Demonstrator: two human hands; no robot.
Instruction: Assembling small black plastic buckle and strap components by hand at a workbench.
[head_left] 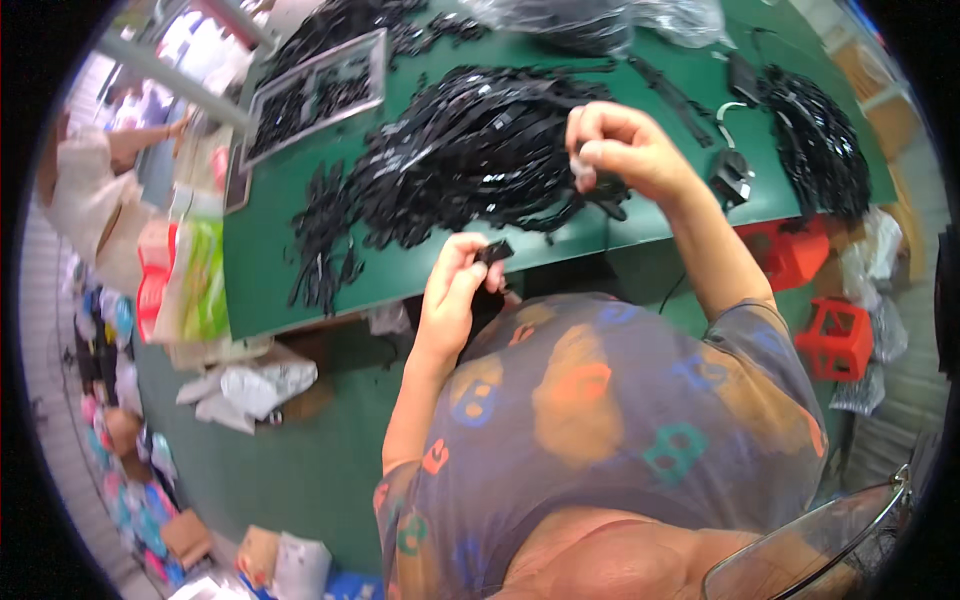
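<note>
My left hand (452, 295) is closed near the front edge of the green table (400, 280), with a small black flat piece (494, 252) pinched between thumb and fingers. Raised over the right end of a large heap of black straps (470, 150), my right hand (635, 150) has its thumb and fingers pressed together. Something pale shows at those fingertips, too small to make out. A smaller bunch of black straps (322, 240) lies left of the heap, toward the near edge.
A grey-framed tray (384, 75) of small black parts sits at the far left. To the right are a black device (732, 178) and another black strap bundle (820, 150). Red stools (838, 340) stand beyond the table's right side. Another person's sleeve (85, 185) shows at left.
</note>
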